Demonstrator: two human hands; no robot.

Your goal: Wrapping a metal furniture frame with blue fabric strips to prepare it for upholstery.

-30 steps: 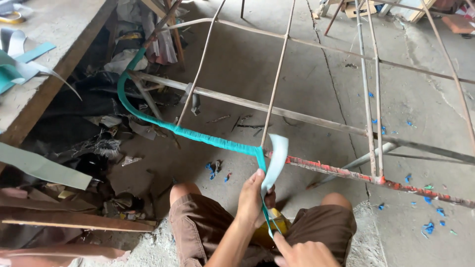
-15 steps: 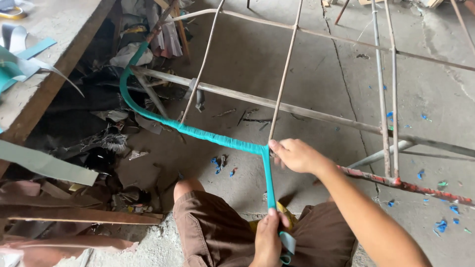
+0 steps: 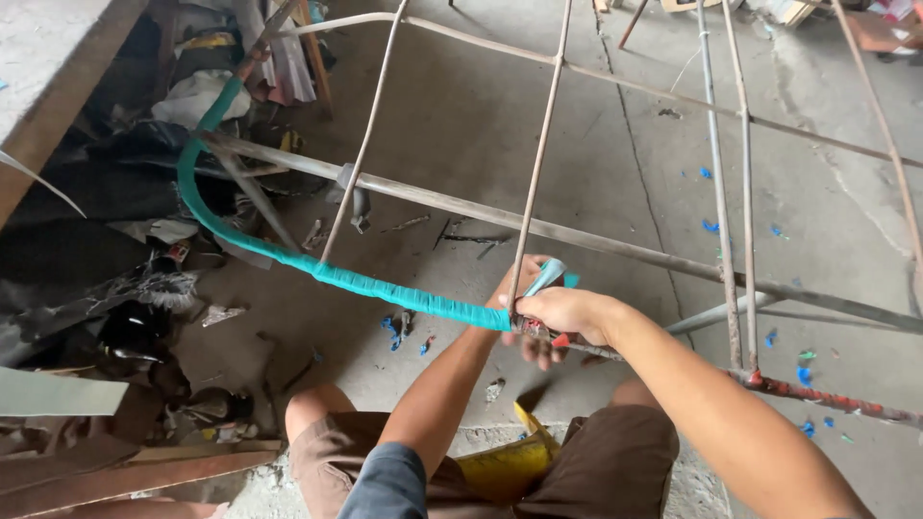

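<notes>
Both hands meet at the frame (image 3: 615, 245) bar where the teal wrapping ends. The right hand (image 3: 562, 312) pinches the strip (image 3: 544, 278) closed against the bar; the left hand (image 3: 524, 322) cups beneath, grip unclear. The strip looks thin, limp, light: best held near the bar, taut.

1. The right hand (image 3: 562, 312) is closed in a fist, knuckles up and thumb side turned to the left of view.
2. The right forearm runs from the lower right corner of view up and leftwards to that hand, bare and nearly straight at the wrist.
3. The left hand (image 3: 524, 317) sits just behind and under the right one, mostly hidden by it; its fingers (image 3: 540, 354) show below the right fist, curled.
4. The left forearm rises from the bottom centre towards the hands, with a blue-grey sleeve at its lower end.
5. Both bare knees show below the arms, bent, in brown shorts.
</notes>
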